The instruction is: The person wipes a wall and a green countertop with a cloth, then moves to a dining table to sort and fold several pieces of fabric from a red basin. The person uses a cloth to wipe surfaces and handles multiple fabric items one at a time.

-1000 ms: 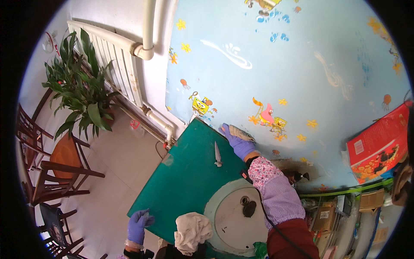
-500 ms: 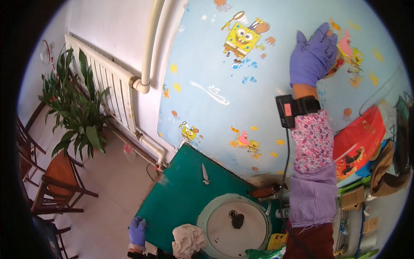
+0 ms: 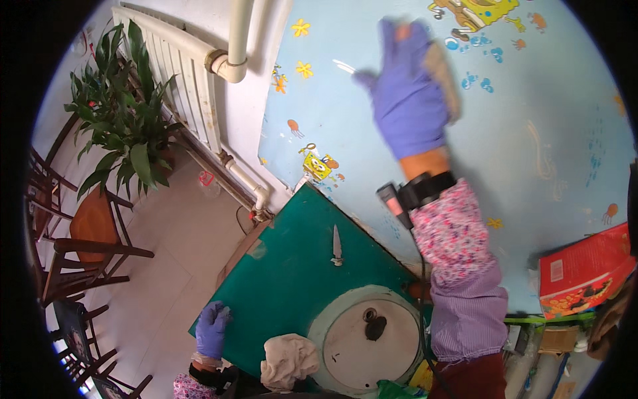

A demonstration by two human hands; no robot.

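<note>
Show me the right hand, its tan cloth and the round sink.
Right hand (image 3: 411, 100): head view, back of the glove.
Tan cloth (image 3: 444, 80): head view, the strip showing beside the hand.
Round sink (image 3: 362, 294): head view, top of its rim.

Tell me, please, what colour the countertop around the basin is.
Dark green: the countertop shows best in the head view.
</note>
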